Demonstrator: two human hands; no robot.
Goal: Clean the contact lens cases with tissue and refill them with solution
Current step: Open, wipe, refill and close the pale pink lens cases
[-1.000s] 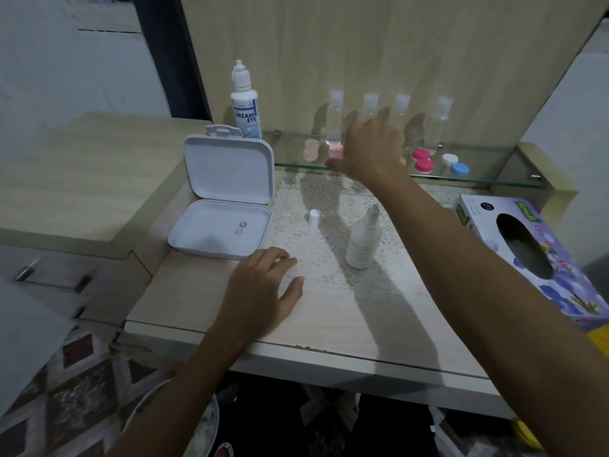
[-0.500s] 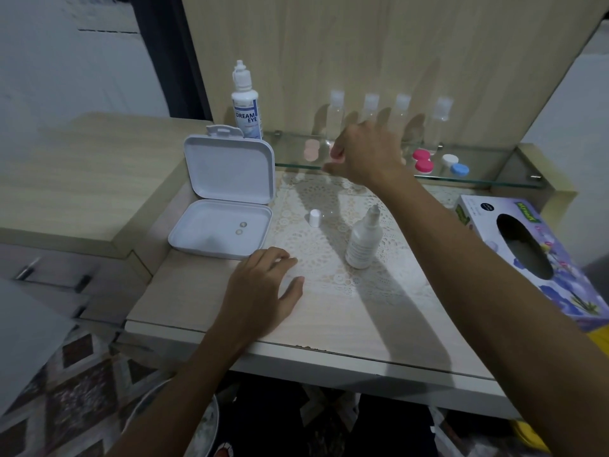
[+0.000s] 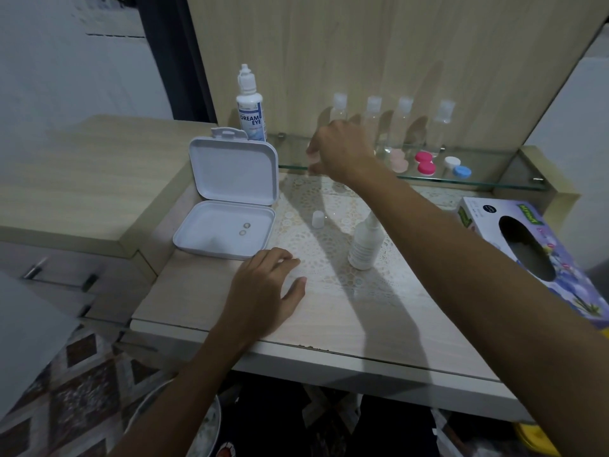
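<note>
While the left hand [image 3: 263, 288] is laid flat on the table [image 3: 346, 321] with relaxed fingers and nothing held, the right hand [image 3: 342, 153] is stretched over the glass shelf [image 3: 487, 179]; whether anything is pinched cannot be told. A pale pink case [image 3: 398, 161], a magenta case [image 3: 424, 163] and a white-and-blue case [image 3: 457, 167] are seen on the shelf. The tissue box [image 3: 560, 258] is set at the table's right, and an uncapped bottle [image 3: 364, 247] is stood upright near the centre.
</note>
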